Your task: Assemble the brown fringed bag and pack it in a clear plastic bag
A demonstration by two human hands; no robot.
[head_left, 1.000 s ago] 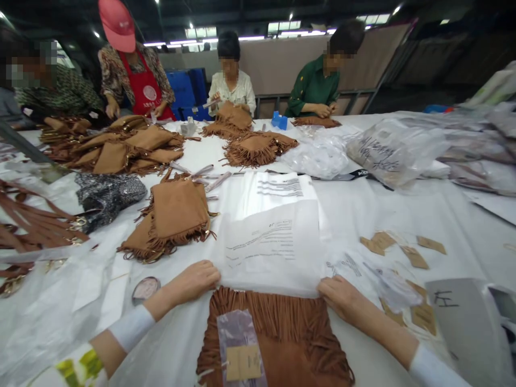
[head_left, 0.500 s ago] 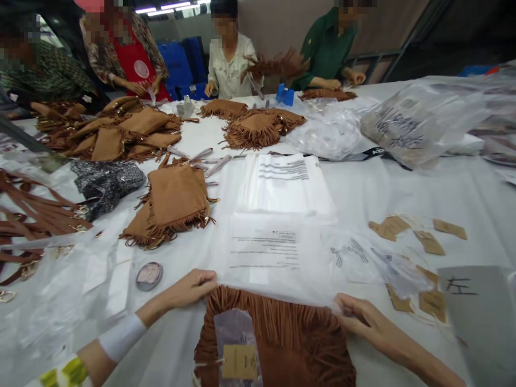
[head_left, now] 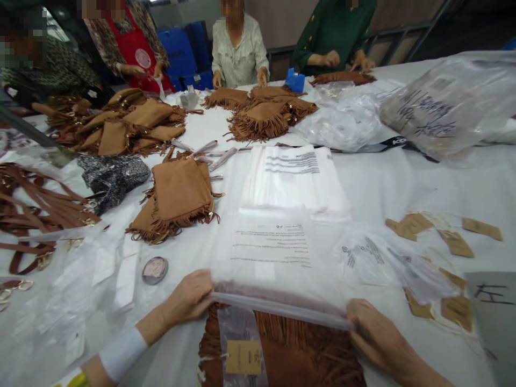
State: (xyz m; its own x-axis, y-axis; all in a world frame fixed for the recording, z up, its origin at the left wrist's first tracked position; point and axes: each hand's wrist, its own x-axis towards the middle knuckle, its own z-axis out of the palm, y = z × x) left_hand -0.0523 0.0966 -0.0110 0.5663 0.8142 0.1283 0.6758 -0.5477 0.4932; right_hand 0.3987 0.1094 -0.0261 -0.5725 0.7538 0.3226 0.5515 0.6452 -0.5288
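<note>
A clear plastic bag (head_left: 262, 252) with printed text lies in front of me, its open edge stretched between both hands. My left hand (head_left: 189, 298) pinches the edge's left corner, and my right hand (head_left: 373, 333) grips the right corner. The far fringe of a brown fringed bag (head_left: 298, 349) sits under or inside the plastic; its near part is uncovered and runs out of view at the bottom. On it rest a small plastic sleeve (head_left: 238, 322) and a tan tag (head_left: 243, 357).
Beyond is a stack of plastic bags (head_left: 298, 183). Left are brown pouches (head_left: 181, 188), straps (head_left: 44, 199) and a round tin (head_left: 155, 270). Tan tags (head_left: 455, 243) and a marked grey card (head_left: 492, 317) lie right. Several people stand across the table.
Both hands have drawn the plastic's edge nearer, over the fringe's far end. The view has tilted down slightly. Across the table, a person has lowered a brown fringed item onto the pile.
</note>
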